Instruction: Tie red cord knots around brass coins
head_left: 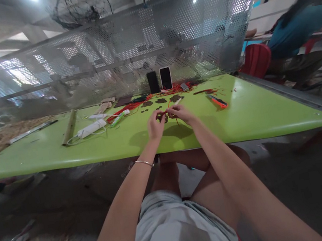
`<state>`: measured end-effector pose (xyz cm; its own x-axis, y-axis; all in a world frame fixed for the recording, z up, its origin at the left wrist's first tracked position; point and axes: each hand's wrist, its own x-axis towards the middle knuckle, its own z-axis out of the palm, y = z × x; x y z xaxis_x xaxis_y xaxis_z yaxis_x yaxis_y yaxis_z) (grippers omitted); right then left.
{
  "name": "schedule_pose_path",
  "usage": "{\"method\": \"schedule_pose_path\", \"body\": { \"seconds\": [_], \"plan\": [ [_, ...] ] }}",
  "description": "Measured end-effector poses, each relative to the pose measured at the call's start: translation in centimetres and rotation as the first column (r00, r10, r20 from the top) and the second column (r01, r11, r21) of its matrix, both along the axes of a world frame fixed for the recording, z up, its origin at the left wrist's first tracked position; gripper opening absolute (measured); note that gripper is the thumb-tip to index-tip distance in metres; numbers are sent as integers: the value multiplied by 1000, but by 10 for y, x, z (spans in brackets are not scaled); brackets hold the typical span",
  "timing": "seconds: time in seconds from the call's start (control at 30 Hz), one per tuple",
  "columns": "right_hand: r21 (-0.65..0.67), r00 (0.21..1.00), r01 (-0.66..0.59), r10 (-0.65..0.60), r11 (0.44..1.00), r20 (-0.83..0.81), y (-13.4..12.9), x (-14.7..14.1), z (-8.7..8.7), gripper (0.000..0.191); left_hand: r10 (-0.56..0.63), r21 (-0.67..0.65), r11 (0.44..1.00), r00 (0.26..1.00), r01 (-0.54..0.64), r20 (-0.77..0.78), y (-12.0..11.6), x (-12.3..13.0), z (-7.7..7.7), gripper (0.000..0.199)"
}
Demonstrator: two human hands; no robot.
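Both hands meet above the green tabletop (115, 144), fingertips close together. My left hand (156, 124) pinches a thin red cord (165, 112). My right hand (180, 113) is closed on the same cord from the other side, and an orange-red end hangs down below its fingers. Small dark pieces show just behind and beneath the fingers; their kind is too small to make out. Farther back lie dark flat clusters (161, 100) of small pieces. A heap of red cords (174, 89) is spread behind them.
Two phones (166, 78) lean against the perforated metal screen (125, 56). An orange utility knife (217, 101) lies to the right. At left are a white power strip (92, 128), a tube (69, 127) and straw-like fibres (3, 134). A person in a teal shirt (295, 34) sits far right.
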<state>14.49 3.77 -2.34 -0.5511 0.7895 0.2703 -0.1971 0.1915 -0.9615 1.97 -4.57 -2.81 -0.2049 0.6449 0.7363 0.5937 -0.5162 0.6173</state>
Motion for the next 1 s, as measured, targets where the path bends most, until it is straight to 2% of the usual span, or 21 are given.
{"method": "schedule_pose_path", "body": {
  "seconds": [0.17, 0.37, 0.57, 0.8, 0.9, 1.0],
  "plan": [
    [-15, 999, -28, 28, 999, -16, -2, 1, 1, 33, 41, 26, 999, 999, -40, -14, -1, -1, 1, 8],
    [-48, 997, -63, 61, 997, -37, -5, 2, 2, 34, 30, 43, 999, 999, -28, -32, -3, 0, 3, 12],
    [-110, 999, -22, 19, 994, -26, -2, 0, 1, 31, 43, 31, 999, 998, -42, -52, -2, -1, 2, 12],
    [-166, 991, 122, -130, 978, -35, -5, 0, 9, 18, 89, 14, 996, 993, -88, -81, -3, -3, 1, 17],
    [-175, 969, 228, -241, 958, -58, -9, 3, 14, 13, 88, 9, 996, 992, -87, -94, -3, -3, 2, 20],
    [-173, 910, 371, -395, 912, -131, -22, 12, 18, 10, 83, 5, 997, 991, -83, -101, -3, -3, 2, 20]
  ]
}}
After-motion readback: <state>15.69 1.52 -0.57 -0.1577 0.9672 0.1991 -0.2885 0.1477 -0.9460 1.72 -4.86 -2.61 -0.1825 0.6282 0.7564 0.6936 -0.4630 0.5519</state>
